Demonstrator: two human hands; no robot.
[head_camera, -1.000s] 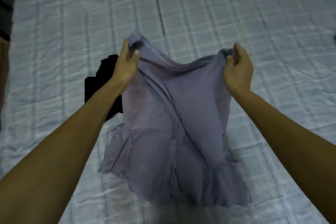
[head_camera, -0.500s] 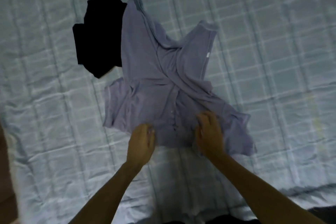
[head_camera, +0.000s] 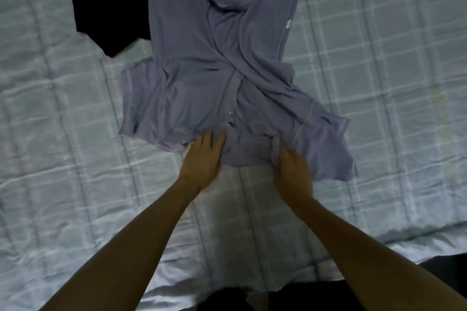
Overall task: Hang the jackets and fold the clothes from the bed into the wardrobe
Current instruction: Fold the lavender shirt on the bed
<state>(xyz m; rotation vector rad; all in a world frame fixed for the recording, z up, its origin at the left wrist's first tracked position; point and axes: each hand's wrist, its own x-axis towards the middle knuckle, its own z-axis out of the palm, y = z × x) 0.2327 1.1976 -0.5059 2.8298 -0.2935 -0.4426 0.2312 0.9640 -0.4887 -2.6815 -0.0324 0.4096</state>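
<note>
A bed (head_camera: 379, 88) w/ a pale checked quilt (head_camera: 75, 159), creased & dimly lit, fills the frame, seen from above by a person leaning over its near edge. A mauve-grey shirt (head_camera: 202, 63) lies spread on the quilt at centre, w/ a row of small buttons (head_camera: 230, 114) down the middle & a white tag (head_camera: 288, 23) near the far right edge. The cloth is rumpled, w/ folds crossing diagonally & both near corners fanned out to the sides. Two bare forearms reach in from the bottom of the frame to the shirt's near edge. The L hand (head_camera: 202, 159) rests there palm down, its fingers (head_camera: 206, 139) fairly straight & close together, tips on the bunched cloth just left of the buttons. The R hand (head_camera: 294, 175) sits near it on the right, fingers curled, tips hidden in a fold of the shirt that it grips. The hands don't touch each other. A black garment (head_camera: 108, 7) lies crumpled at far left, touching the shirt's left side; whether it runs under the shirt can't be told. Dark cloth (head_camera: 252, 298) shows along the bottom edge, between the arms.
</note>
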